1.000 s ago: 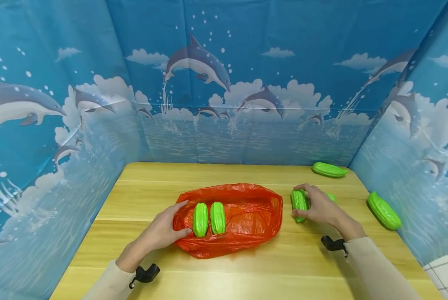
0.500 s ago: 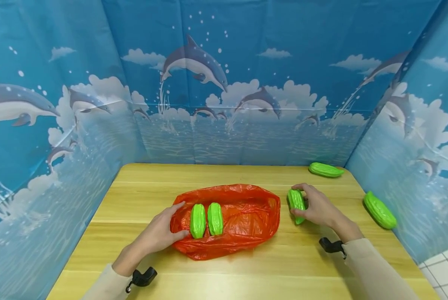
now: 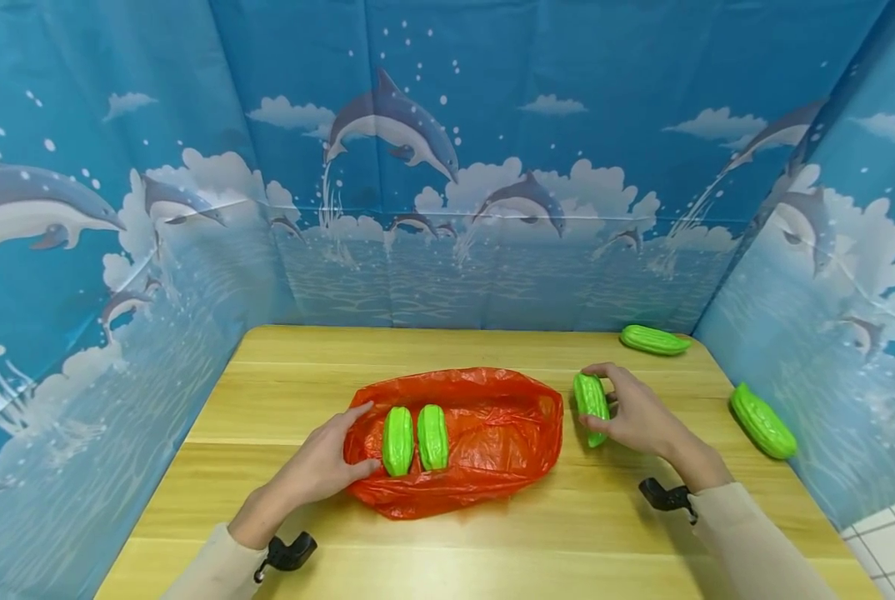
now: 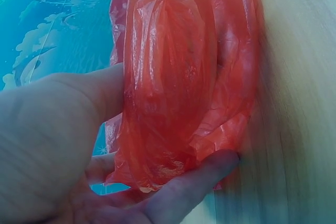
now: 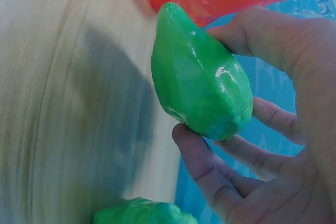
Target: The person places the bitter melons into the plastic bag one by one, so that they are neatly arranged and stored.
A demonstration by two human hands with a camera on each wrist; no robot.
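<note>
A red plastic bag (image 3: 492, 433) lies with its mouth open on the table, two green ridged gourds (image 3: 397, 442) standing side by side in its left part. My left hand (image 3: 327, 458) holds the bag's left end, thumb at the near rim and index finger at the far rim. In the left wrist view the thin film (image 4: 168, 77) sits between thumb and fingers. To the right of the bag, my right hand (image 3: 635, 412) grips another green gourd (image 3: 589, 408) between thumb and fingertips. The right wrist view shows this gourd (image 5: 199, 77) tapered at one end, its shadow on the wood apart from it.
One green gourd (image 3: 653, 340) lies at the table's back right corner, another (image 3: 762, 421) along the right edge. Part of a further gourd (image 5: 144, 213) shows low in the right wrist view. Blue dolphin-print curtains (image 3: 492, 250) border the wooden table (image 3: 447, 554) behind and at both sides.
The right hand has shifted slightly left with the gourd, whose angle has turned a little. A green gourd that peeked out behind this hand is now hidden. The left hand stays at the bag.
</note>
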